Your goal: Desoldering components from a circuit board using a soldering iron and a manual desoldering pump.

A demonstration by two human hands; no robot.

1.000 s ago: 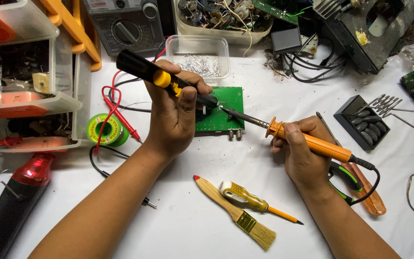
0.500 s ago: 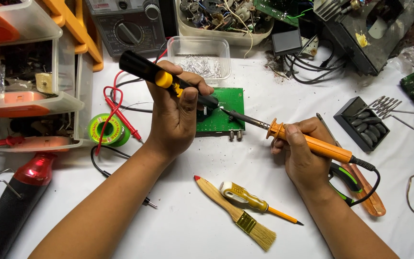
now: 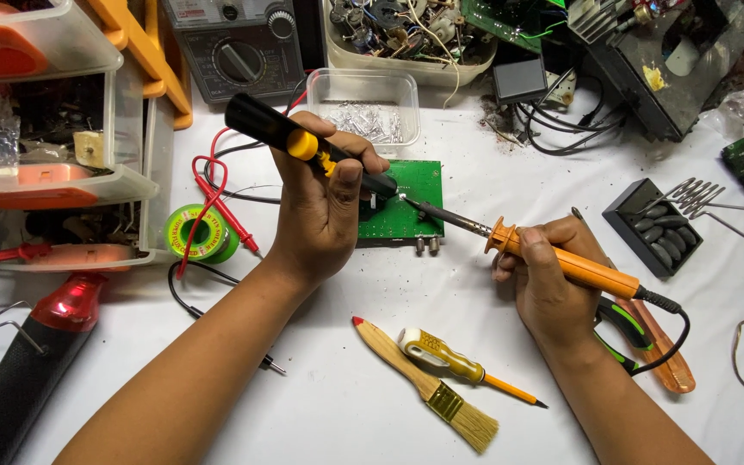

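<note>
Left hand [image 3: 325, 211] is wrapped tight around a black-and-yellow desoldering pump [image 3: 303, 146], fingers curled closed on its barrel, thumb up by the yellow collar, nozzle tipped down onto the green circuit board [image 3: 406, 202]. That board lies flat on the white tabletop [image 3: 346, 413], toward the far edge and about midway across, just in front of a clear plastic tub [image 3: 363, 103] of small parts. Right hand [image 3: 548, 280] grips the orange handle of a soldering iron [image 3: 561, 263], fingers closed round it, and the dark tip slants left to meet the board right beside the pump's nozzle. Near the front edge a wooden brush [image 3: 428, 387] and a small yellow-handled screwdriver [image 3: 458, 366] lie crossed. A green solder spool [image 3: 200, 232] sits toward the left edge beside red probe leads [image 3: 213, 202].
</note>
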